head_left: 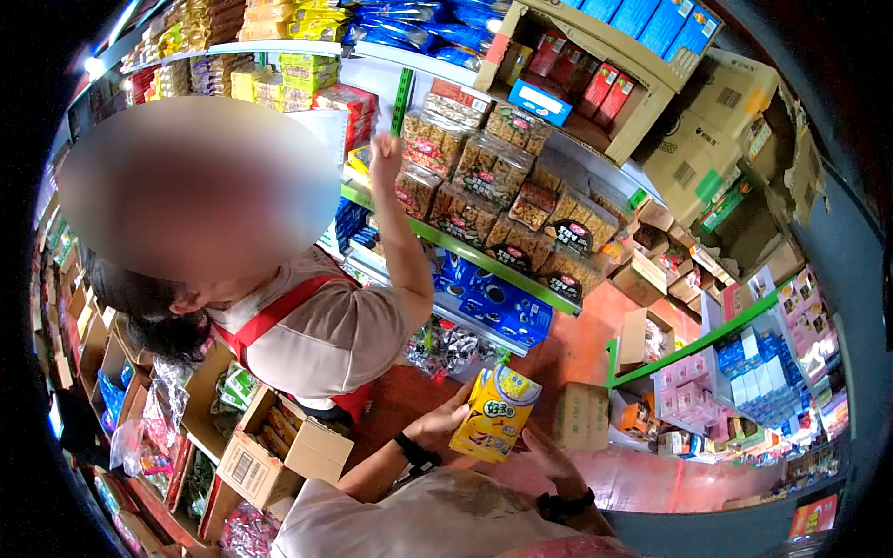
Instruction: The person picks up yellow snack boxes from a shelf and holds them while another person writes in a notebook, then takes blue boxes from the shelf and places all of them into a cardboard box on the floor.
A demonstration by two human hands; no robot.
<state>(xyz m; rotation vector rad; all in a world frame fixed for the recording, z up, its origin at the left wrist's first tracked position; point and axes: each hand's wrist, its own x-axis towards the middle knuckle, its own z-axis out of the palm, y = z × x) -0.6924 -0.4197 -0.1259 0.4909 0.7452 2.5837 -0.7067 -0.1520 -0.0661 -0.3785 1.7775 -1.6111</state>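
A yellow box with printed Chinese lettering is held in front of my body, tilted a little to the right. My left hand is closed on its left side, with the thumb along the near face. My right hand has its fingers at the lower right edge of the same box, partly hidden behind it. Black bands circle both of my wrists. To the left stands another person in a light shirt with red straps, one fist raised by the shelf.
Packaged nut snacks fill the shelf ahead, above blue packs. An open cardboard carton sits high up. Boxes line a green-edged shelf at right, and an open carton is at lower left. Red floor shows between shelves.
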